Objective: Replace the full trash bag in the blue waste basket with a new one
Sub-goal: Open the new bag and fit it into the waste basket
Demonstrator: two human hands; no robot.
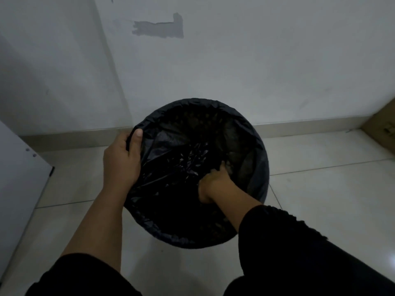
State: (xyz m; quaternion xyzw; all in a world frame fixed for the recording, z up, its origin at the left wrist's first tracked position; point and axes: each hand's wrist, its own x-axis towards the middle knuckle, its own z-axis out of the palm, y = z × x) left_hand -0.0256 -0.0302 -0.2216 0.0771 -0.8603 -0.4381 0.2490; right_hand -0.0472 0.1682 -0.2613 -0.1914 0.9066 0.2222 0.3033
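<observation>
My left hand (121,159) grips the rim of the waste basket (261,180) on its left side, thumb hooked over the edge and the other fingers curled down the outside, pinching the black trash bag (171,167) where it folds over the lip. My right hand (215,182) reaches down inside the basket — the fingers are buried in crinkled black plastic near the middle, so I cannot tell whether they are spread or closed on the bag. The bag lines the whole opening and is stretched over the rim all the way round; the basket's own colour hardly shows beneath it. The basket stands on the pale tiled floor (320,199), close to the white wall (256,60) beyond my fingertips. Up on that wall, well above my left hand, is a grey patch (158,28). Far off to the right of my right hand sits the corner of a cardboard box (382,129), with a dark mark on its side too small to read. To the left of my left hand stands a white panel (19,167). Both my sleeves are black and pushed up the forearms.
</observation>
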